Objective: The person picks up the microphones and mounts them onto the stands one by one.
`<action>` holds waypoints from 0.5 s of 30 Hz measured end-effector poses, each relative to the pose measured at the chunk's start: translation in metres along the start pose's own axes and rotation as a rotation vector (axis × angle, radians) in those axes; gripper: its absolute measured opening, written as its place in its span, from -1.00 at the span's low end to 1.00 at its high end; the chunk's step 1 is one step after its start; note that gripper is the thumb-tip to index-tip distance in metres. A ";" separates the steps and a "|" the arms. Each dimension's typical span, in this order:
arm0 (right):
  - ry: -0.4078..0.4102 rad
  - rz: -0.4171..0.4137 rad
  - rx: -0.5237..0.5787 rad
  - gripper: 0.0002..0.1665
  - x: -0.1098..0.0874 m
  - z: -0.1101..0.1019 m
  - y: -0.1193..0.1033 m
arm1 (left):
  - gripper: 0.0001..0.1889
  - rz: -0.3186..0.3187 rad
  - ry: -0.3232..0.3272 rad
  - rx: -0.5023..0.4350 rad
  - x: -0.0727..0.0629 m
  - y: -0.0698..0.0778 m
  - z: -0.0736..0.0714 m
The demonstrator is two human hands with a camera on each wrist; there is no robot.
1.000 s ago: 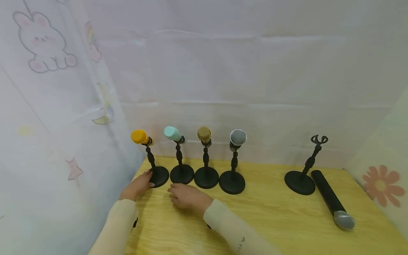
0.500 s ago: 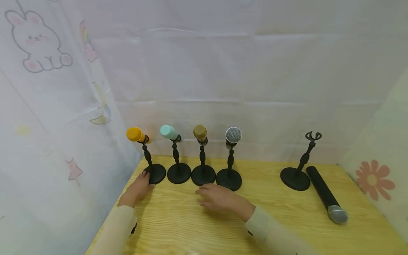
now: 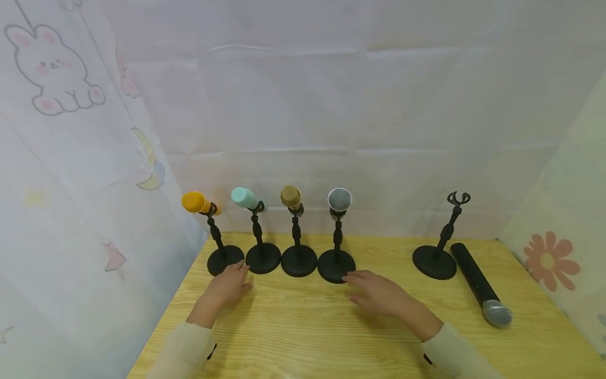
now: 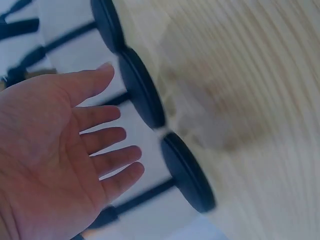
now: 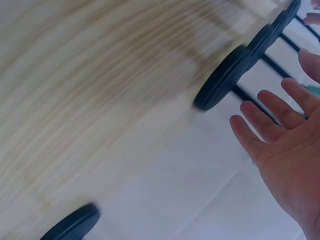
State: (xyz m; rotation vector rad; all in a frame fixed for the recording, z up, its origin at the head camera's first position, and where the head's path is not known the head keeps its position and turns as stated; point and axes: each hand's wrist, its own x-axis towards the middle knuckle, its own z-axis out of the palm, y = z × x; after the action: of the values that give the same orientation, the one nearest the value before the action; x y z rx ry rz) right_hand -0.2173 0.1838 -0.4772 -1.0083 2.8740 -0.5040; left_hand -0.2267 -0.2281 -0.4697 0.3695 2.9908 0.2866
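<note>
My left hand, fingers extended and holding nothing, is near the front of the bases under the orange microphone and the mint microphone. In the left wrist view its palm shows with straight fingers. My right hand is just in front of the round black base under the silver-headed microphone; whether a fingertip touches it I cannot tell. Its fingers are spread and straight in the right wrist view. A gold microphone stands in its holder between the mint and silver ones.
Apart on the right stands a black stand with a bare clip. Beside it a black microphone with a silver head lies on the wooden table. A printed cloth hangs behind; another cloth borders the left side.
My right hand has moved rightward along the row, from the mint stand to the silver-headed microphone's stand. The left hand has left the orange microphone's base and shifted right. The view has shifted slightly.
</note>
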 end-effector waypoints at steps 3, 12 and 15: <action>0.008 0.050 0.010 -0.42 -0.017 -0.005 0.018 | -0.42 0.044 0.012 -0.004 0.001 0.020 0.001; 0.006 0.150 0.034 -0.43 -0.066 -0.029 0.067 | -0.46 0.184 0.001 -0.015 0.010 0.072 0.004; 0.023 0.150 0.018 -0.45 -0.079 -0.038 0.081 | -0.48 0.232 -0.001 0.017 0.013 0.091 0.005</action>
State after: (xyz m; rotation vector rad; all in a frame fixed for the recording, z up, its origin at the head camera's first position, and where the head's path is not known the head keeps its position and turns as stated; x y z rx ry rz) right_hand -0.2097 0.3031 -0.4719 -0.7808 2.9293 -0.5325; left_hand -0.2175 -0.1371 -0.4572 0.7202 2.9516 0.2810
